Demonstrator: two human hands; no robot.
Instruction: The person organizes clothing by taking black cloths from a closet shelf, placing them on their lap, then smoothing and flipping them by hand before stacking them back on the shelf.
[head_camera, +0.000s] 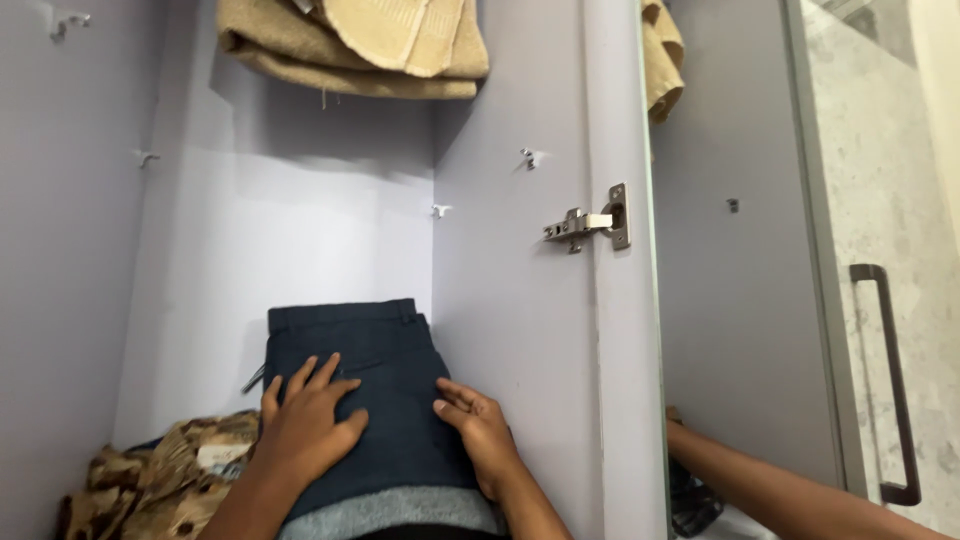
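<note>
Inside the pale lilac wardrobe compartment (330, 240), a folded dark navy garment (385, 400) lies against the right-hand partition, on top of a light grey-blue fabric layer (400, 512) whose lower part is cut off by the frame edge. The left hand (305, 425) rests flat on the garment, fingers spread, gripping nothing. The right hand (478, 428) lies along the garment's right edge beside the partition, fingers extended and loose; its palm is turned away, so contact underneath cannot be confirmed. Left of the garment sits a crumpled camouflage-patterned cloth (165, 480), partly out of frame. A small dark item behind the garment's left corner is too hidden to identify. Folded tan towels (350, 45) occupy the upper level, cropped at the top. A metal hinge (590, 222) is fixed to the partition. Another person's forearm (780, 490) enters behind the door at right, its hand concealed
</note>
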